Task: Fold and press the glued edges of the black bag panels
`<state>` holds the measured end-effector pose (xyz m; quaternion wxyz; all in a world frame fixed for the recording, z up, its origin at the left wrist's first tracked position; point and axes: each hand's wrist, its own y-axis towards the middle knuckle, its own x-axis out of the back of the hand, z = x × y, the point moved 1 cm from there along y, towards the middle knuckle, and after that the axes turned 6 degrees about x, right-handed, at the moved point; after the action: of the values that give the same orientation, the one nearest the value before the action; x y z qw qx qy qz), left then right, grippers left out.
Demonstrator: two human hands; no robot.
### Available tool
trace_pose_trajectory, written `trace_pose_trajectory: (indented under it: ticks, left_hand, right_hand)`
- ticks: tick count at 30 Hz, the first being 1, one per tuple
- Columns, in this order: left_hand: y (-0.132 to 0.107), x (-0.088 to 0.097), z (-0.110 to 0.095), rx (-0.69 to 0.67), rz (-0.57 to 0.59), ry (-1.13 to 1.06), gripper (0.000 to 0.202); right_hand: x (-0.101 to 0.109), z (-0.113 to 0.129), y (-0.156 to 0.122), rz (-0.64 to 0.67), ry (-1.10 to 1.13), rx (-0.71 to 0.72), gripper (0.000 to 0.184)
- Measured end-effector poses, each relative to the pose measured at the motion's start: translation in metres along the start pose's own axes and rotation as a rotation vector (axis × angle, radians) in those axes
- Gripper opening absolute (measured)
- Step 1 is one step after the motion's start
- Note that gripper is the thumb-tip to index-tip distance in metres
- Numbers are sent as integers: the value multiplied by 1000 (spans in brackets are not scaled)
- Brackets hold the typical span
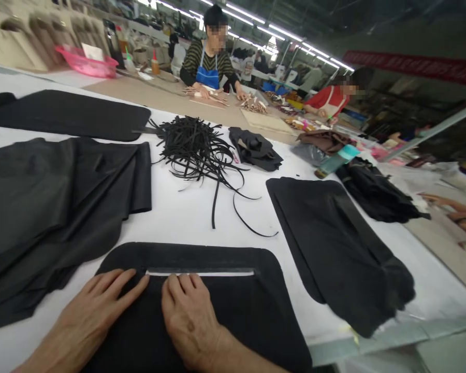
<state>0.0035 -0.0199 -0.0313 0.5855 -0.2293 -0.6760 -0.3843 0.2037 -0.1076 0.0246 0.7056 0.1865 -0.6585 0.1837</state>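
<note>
A black leather-like panel (233, 316) with rounded corners lies flat at the table's near edge. Across its upper part runs a long narrow slot (221, 273) that shows white. My left hand (97, 305) rests on the panel with fingers stretched out, the index fingertip at the slot's left end. Just to its right, my right hand (190, 316) has its fingers curled and pressed together against the slot's lower edge. The thumb is hidden, so how the edge sits between the fingers is not visible.
Draped black material (97, 181) covers the left side. Beyond the panel lies a heap of thin black strips (190, 140). Stacked black panels (334, 238) are at right, near a teal-capped bottle (336, 160). Two co-workers, one in a blue apron (207, 75), work across the table.
</note>
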Motion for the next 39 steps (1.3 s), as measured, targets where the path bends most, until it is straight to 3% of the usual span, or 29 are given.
trace_pose_trajectory:
  ticks: [3,7,13,17,22,28,32,39]
  left_hand:
    - [2,1,0,-70,7,52,58]
    - [7,16,-5,-60,18,73,55]
    - [12,43,-11,126,66,45,40]
    - [26,52,-14,201,57,-104,31]
    - [47,44,-16,128,152,-360,30]
    - [53,37,-13,111,187,-355,27]
    - [54,37,-14,93,186,-352,23]
    - [59,31,-15,66,170,-317,13]
  right_hand:
    - [-2,-6,-17,-1,0,-91,61]
    - [-5,-12,-33,-46,-4,-171,40]
    - [-4,-22,-47,-188,97,-288,30]
    - [10,-27,-29,-216,159,-266,23]
    - [9,-20,13,-163,132,-240,15]
    - [-13,-19,32,-164,-41,-98,14]
    - [-15,-22,34,-153,-74,-24,15]
    - [-8,-33,40,-121,55,-129,13]
